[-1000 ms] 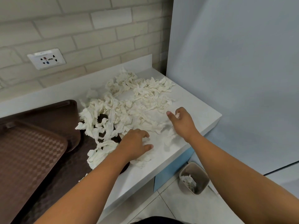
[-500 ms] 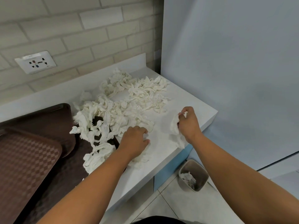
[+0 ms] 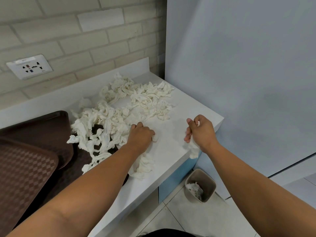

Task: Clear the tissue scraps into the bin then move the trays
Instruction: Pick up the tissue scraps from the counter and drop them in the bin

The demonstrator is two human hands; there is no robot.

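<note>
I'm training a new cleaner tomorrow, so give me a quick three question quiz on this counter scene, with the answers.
1. True or false: the bin on the floor already holds some tissue.
2. The right hand at the counter edge holds: A a sponge, B a tissue clump, C a cup.
3. Fill in: the brown trays lie to the ____ of the tissue scraps.
Key: 1 true; 2 B; 3 left.
</note>
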